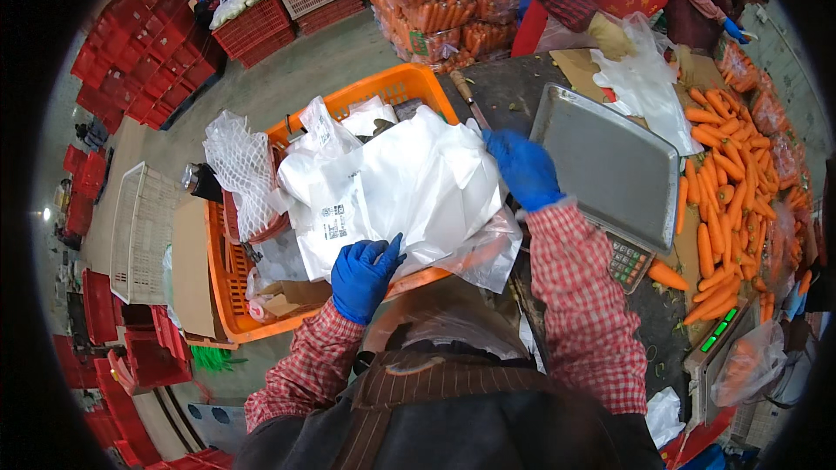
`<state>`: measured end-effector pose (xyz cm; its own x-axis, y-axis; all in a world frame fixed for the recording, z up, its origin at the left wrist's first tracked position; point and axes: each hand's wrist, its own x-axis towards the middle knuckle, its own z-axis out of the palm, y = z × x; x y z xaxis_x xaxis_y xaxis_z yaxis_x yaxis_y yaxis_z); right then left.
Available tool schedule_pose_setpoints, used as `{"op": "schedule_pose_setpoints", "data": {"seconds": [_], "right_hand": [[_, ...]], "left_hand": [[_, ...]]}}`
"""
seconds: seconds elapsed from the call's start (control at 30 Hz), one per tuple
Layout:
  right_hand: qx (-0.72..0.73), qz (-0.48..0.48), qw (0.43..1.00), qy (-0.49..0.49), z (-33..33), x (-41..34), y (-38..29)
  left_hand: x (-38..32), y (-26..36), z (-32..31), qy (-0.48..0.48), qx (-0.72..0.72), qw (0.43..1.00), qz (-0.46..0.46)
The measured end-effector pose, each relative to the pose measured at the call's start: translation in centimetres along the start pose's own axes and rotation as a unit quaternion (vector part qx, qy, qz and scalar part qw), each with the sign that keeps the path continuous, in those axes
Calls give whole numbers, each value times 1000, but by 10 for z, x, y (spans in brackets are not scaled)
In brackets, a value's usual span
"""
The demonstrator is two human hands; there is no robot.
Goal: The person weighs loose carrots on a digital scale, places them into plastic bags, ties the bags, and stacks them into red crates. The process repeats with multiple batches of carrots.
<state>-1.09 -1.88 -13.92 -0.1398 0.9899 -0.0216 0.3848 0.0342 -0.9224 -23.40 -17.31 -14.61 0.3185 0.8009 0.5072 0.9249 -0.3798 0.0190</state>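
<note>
White plastic bags [405, 183] with printing lie in a loose pile over an orange plastic crate [225, 300]. My left hand [366, 277], in a blue glove, rests at the near edge of the pile. Its fingers are loosely bent and a little apart, with nothing seen in them. At the pile's right edge is my right hand [526, 170], also blue-gloved and slightly blurred. Its fingers curl by a corner of the bags; whether they grip it is unclear. Just right of that hand stands a scale with a grey metal pan [604, 156] and a keypad [628, 264].
Loose carrots [725, 209] heap on the table at right, near another scale with a lit display [718, 329]. A wooden-handled knife [465, 91] lies beyond my right hand. Across the table a gloved co-worker [607, 36] handles plastic bags. Bagged carrots [444, 6] are stacked behind.
</note>
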Motion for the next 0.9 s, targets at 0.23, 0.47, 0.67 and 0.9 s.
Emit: {"op": "schedule_pose_setpoints", "data": {"seconds": [0.23,0.47,0.67,0.9], "right_hand": [[199,-16,975,-100,-25,-53,-32],[167,2,955,246,-215,-235,38],[291,128,926,203,-163,-305,70],[58,143,922,354,-170,-368,141]], "left_hand": [[11,15,26,-25,-166,984,-66],[43,11,13,-164,-68,976,-127],[81,80,32,-27,-147,986,72],[99,-68,134,-244,89,961,-97]]}}
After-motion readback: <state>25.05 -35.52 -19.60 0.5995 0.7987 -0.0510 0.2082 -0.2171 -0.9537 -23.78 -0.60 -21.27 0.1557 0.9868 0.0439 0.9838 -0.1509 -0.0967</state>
